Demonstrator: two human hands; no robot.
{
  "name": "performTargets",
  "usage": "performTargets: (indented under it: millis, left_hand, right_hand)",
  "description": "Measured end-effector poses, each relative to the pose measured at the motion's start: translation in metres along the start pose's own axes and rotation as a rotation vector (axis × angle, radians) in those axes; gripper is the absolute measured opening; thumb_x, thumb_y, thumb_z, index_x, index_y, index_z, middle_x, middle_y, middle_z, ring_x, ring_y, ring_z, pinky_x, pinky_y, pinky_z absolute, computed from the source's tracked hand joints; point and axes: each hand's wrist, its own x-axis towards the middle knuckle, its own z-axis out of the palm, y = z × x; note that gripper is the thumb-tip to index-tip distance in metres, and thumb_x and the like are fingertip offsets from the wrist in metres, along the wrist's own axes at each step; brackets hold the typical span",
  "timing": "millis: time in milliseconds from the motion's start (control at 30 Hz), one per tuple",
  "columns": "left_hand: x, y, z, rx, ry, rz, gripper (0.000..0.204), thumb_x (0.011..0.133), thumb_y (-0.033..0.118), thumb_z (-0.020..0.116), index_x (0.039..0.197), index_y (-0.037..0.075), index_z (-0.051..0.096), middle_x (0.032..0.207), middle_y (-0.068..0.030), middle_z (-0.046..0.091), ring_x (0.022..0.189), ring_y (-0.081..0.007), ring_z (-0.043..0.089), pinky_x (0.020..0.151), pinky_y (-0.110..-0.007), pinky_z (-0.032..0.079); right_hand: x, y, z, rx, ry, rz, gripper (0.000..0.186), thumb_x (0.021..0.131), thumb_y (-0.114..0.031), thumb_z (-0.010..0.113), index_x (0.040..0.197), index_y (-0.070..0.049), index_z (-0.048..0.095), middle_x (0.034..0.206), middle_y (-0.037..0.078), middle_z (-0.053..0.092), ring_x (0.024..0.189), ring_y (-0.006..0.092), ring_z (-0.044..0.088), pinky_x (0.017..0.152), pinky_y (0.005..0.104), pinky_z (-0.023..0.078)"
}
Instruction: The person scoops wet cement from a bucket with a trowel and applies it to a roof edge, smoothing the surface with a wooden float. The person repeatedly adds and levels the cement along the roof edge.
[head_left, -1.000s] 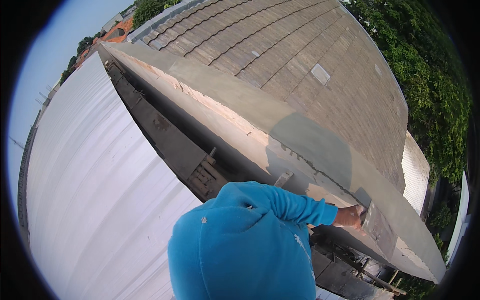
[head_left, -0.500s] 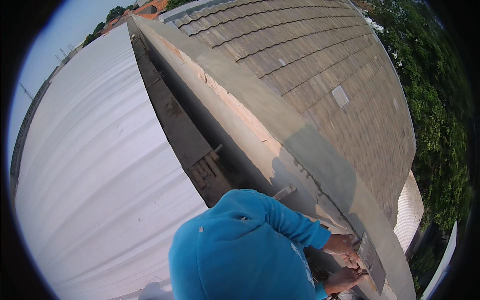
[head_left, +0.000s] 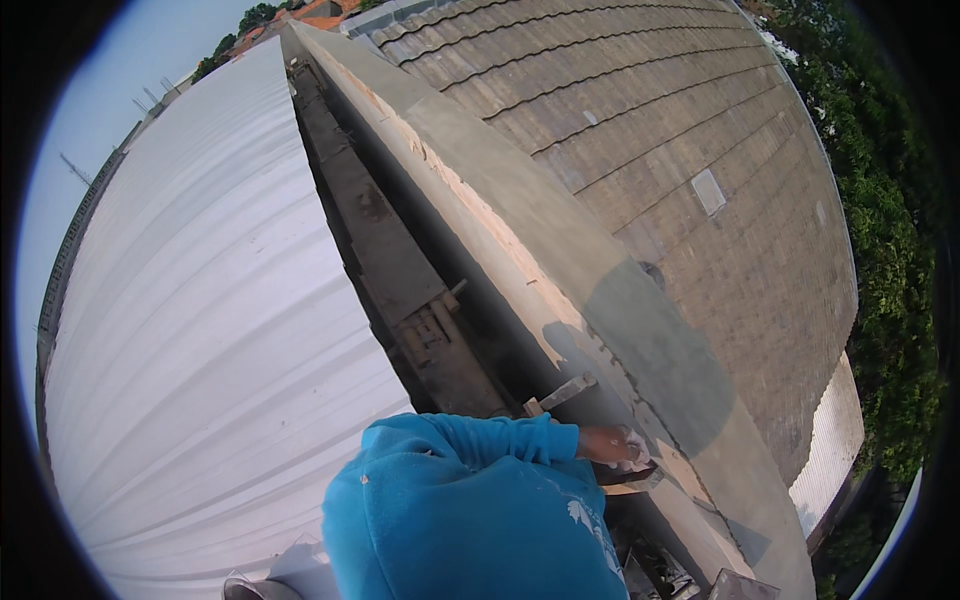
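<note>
Left hand (head_left: 618,446) has moved off the float (head_left: 742,587), now at a board (head_left: 630,487) beside the plastered wall (head_left: 495,262); cannot tell if grip is spread or pinching.

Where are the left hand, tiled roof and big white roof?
Left hand (head_left: 621,446), head view: middle of the hand.
Tiled roof (head_left: 660,165), head view: middle of its slope.
Big white roof (head_left: 215,325), head view: middle of its surface.

white ribbed roof (head_left: 200,350) left | brown tiled roof (head_left: 650,140) right | green trees (head_left: 890,230) far right | blue sky (head_left: 95,130) | bright daylight
</note>
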Motion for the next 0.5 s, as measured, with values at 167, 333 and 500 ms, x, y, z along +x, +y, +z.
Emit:
performTargets:
  millis: [167,333,500]
  left_hand:
    - [0.000,-0.044,-0.022,-0.705,0.791,-0.018,0.039,0.103,0.032,0.043,0.132,0.007,0.053,0.128,-0.0112,0.057,0.117,-0.0241,0.058,0.097,-0.038,0.047]
    - [0.044,-0.079,-0.068,-0.942,1.246,0.292,0.048,0.105,0.037,0.039,0.139,0.004,0.045,0.140,-0.0133,0.049,0.125,-0.0245,0.051,0.103,-0.038,0.042]
    - [0.060,-0.059,-0.088,-1.032,1.304,0.497,0.058,0.105,0.044,0.035,0.143,0.001,0.041,0.144,-0.0145,0.047,0.130,-0.0264,0.047,0.108,-0.036,0.037]
  right_hand:
    - [0.027,0.007,-0.003,-0.013,-0.007,0.036,0.042,0.101,-0.032,0.045,0.122,0.003,0.057,0.115,0.015,0.063,0.098,0.0235,0.062,0.087,0.0339,0.052]
    - [0.050,0.006,-0.015,-0.043,0.002,0.039,0.041,0.100,-0.030,0.046,0.121,0.003,0.057,0.111,0.015,0.064,0.095,0.0239,0.063,0.085,0.0345,0.052]
    - [0.074,-0.005,-0.039,-0.093,0.017,0.022,0.039,0.099,-0.028,0.047,0.120,0.003,0.058,0.108,0.015,0.064,0.091,0.0242,0.064,0.082,0.0350,0.053]
